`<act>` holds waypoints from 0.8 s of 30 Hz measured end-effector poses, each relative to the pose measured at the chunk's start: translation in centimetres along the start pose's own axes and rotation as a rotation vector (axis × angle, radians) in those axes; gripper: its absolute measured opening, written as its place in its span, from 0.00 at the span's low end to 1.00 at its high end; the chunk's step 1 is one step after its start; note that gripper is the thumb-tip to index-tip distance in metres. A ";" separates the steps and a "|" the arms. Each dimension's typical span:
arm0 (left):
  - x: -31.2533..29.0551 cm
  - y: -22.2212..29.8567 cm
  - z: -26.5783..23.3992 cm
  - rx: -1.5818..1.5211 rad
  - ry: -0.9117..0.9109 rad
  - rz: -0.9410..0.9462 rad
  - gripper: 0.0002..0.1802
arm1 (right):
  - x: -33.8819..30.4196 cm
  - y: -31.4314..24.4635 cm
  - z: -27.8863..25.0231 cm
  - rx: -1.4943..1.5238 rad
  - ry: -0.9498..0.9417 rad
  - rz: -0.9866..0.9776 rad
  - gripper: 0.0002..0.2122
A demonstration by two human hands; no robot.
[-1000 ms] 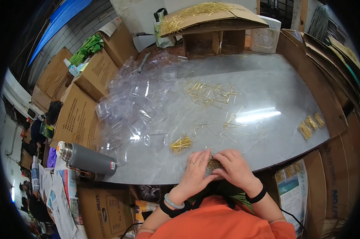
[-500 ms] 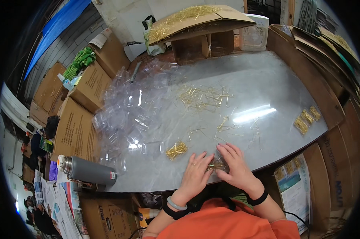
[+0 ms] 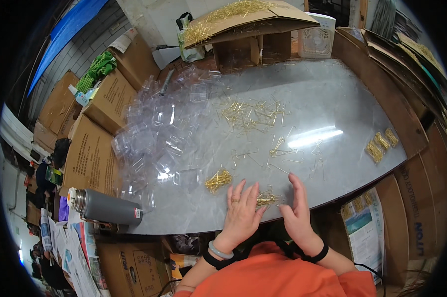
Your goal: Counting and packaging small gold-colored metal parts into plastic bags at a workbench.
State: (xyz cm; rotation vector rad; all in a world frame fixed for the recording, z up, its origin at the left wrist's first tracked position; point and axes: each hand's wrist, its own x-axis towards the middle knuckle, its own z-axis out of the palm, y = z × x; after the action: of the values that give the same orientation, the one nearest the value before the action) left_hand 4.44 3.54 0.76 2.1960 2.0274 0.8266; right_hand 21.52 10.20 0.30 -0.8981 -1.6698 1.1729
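A small bunch of gold wire hooks lies between my hands near the table's front edge, seemingly in a clear plastic case. On its left side my left hand rests with outstretched fingers, the thumb by the bunch. My right hand stands open to its right, thumb and fingers apart, with a gap to the hooks. Left of my left hand sits another heap of gold hooks. Loose hooks are scattered farther up the table.
Clear plastic cases cover the table's left part. A grey thermos lies at the front left. Several packed hook bundles sit at the right edge. Cardboard boxes line the left side; a cardboard shelf stands at the back.
My right hand has moved away from the bunch and opened, exposing the hooks between my hands. My left hand has stayed nearly in place.
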 end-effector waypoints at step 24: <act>-0.9 -1.4 0.0 -0.437 0.058 -0.046 0.49 | 3.7 -0.8 0.2 -0.361 -0.488 -0.420 0.35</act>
State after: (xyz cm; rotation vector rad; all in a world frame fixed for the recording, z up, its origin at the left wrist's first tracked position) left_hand 3.16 2.94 -0.12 1.8958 1.7044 1.2043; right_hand 20.02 13.22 2.00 -0.4399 -2.3820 0.8502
